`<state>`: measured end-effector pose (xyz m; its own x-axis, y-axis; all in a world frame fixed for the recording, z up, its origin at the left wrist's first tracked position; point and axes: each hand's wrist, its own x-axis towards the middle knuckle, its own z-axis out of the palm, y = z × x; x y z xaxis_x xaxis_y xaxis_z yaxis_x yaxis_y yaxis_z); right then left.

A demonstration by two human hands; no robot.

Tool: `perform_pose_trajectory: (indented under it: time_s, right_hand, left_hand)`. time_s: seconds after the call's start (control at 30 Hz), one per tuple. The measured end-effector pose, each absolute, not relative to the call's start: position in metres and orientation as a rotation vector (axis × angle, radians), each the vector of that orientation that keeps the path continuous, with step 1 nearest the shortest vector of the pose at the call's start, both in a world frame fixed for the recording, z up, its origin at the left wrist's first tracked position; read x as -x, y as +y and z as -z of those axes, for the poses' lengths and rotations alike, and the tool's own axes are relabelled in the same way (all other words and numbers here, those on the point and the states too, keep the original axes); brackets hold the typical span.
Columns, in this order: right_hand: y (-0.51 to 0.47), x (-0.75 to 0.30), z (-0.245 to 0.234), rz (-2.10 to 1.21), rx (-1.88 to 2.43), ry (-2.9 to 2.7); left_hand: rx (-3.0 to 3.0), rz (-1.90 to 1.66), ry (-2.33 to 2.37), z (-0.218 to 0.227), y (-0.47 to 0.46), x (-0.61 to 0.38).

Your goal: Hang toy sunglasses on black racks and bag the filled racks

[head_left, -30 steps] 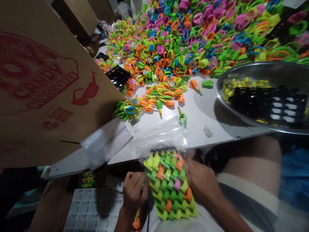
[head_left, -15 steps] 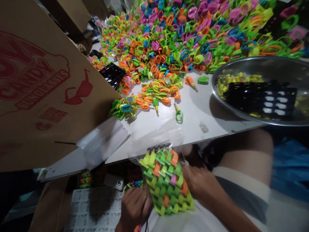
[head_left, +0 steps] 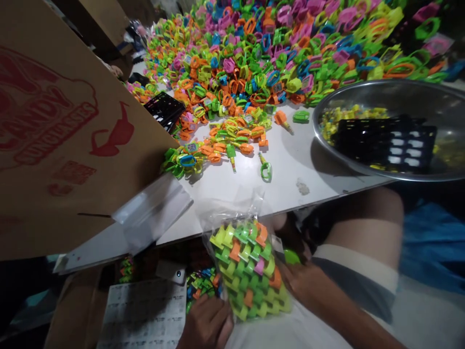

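A clear plastic bag (head_left: 232, 213) packed with rows of green, yellow, orange and pink toy watches (head_left: 250, 271) hangs over my lap, its loose mouth against the table edge. My left hand (head_left: 209, 320) is curled closed at the bag's lower left side, fingers on its edge. My right hand (head_left: 296, 278) holds the right side of the bag, its fingertips partly hidden. A small bright green piece (head_left: 291, 257) shows just beyond the right fingers. Another empty-looking plastic bag (head_left: 154, 211) lies on the table edge to the left.
A large heap of colourful toy watches (head_left: 232, 68) covers the back of the white table (head_left: 283, 179). A metal bowl (head_left: 370, 87) with black trays (head_left: 385, 143) stands at right. A cardboard box (head_left: 72, 145) leans at left. Below are a printed sheet (head_left: 141, 315) and a phone (head_left: 172, 272).
The filled bag's plastic now covers the watches up to the top row, and the black strip there is no longer plain to see. A green piece has appeared by my right hand.
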<state>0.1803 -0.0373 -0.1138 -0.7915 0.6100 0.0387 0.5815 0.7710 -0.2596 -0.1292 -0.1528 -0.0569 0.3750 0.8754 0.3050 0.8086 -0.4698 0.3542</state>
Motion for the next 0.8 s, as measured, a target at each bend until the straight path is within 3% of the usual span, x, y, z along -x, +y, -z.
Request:
perform_pose_trajectory:
  time_s: [0.13, 0.37, 0.67, 0.8]
  right_hand:
    - [-0.046, -0.182, 0.126, -0.229, 0.878, -2.991]
    - [-0.036, -0.173, 0.118, -0.325, 0.646, -2.911]
    - [-0.037, -0.131, 0.078, -0.454, 0.848, -2.34]
    - [-0.018, -0.103, 0.055, -0.45, 0.749, -2.141]
  left_hand:
    - [-2.456, -0.587, 1.494, 0.055, -0.153, 0.126]
    - [-2.409, -0.667, 1.378, 0.064, -0.143, 0.112]
    - [-2.33, -0.92, 1.598, 0.044, -0.121, 0.093]
    - [-2.275, -0.959, 1.624, 0.031, -0.089, 0.096]
